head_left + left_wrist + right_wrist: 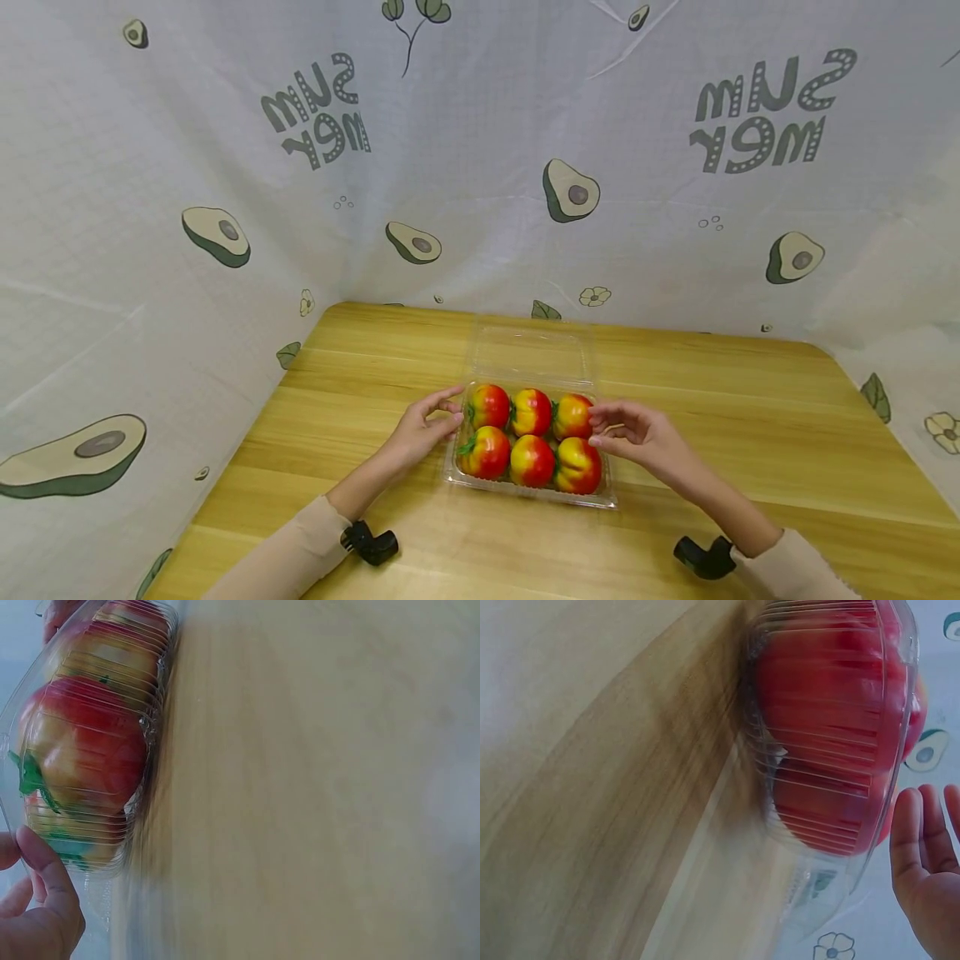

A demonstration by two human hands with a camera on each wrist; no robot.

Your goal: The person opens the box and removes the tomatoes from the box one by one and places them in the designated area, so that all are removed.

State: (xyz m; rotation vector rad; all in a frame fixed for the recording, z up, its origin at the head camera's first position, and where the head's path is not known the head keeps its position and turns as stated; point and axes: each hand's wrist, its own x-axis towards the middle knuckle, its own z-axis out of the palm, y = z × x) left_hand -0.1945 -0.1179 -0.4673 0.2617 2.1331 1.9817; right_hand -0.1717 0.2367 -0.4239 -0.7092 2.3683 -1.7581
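A clear plastic clamshell box (534,493) stands on the table with its lid (532,354) folded back. Two rows of round red-and-yellow fruits (532,461), some showing green leafy tops, fill it. At the box's left rim my left hand (420,427) pinches the edge between thumb and fingers; the left wrist view shows the thumb (43,859) against the rim. My right hand (637,429) is over the right side, fingertips overlapping the right-hand fruits in the head view. Seen from the right wrist, its fingers (907,832) are fairly straight, right beside the rim, with nothing in them.
The wooden table (375,367) extends around the box on both sides. A white cloth (480,150) printed with avocados hangs behind and at the sides. A black wrist mount (369,543) sits on the left wrist, and another black mount (705,558) on the right.
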